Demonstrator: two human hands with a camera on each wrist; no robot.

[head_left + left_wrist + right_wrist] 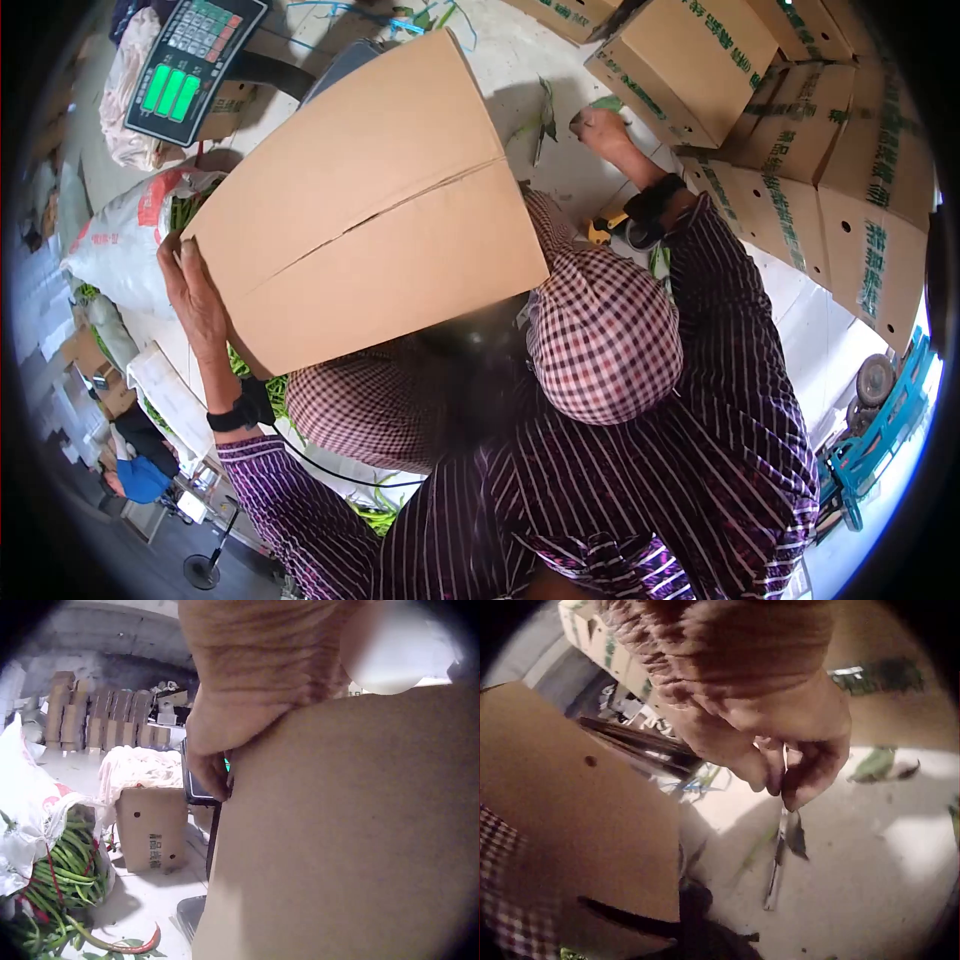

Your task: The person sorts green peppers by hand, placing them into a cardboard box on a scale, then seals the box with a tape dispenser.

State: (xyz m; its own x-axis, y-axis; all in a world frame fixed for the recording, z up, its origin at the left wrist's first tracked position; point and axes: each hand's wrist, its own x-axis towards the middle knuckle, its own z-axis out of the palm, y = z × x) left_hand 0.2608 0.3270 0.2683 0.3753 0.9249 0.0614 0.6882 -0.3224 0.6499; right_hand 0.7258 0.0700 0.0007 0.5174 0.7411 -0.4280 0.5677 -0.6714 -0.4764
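Note:
A large plain cardboard box [370, 200], creased across its upper face, stands tilted over checked-cloth knees [605, 335]. My left hand [195, 290] grips its left edge, and in the left wrist view the fingers hook over that edge beside the broad brown panel [352, 825]. To the right of the box, my right hand [605, 135] is low over the pale floor, fingers bent and tips close together. In the right wrist view a thin stem-like strip [772, 881] with a dark leaf lines up below its fingertips [799, 799]; I cannot tell whether the fingers hold anything.
A scale display [175, 90] with green digits stands at upper left. Below it, a white sack [120, 240] holds long green peppers [71, 862]. Printed cartons [690, 60] are stacked at right, near a blue cart [880, 420]. A yellow-and-black item [603, 230] lies near my right wrist.

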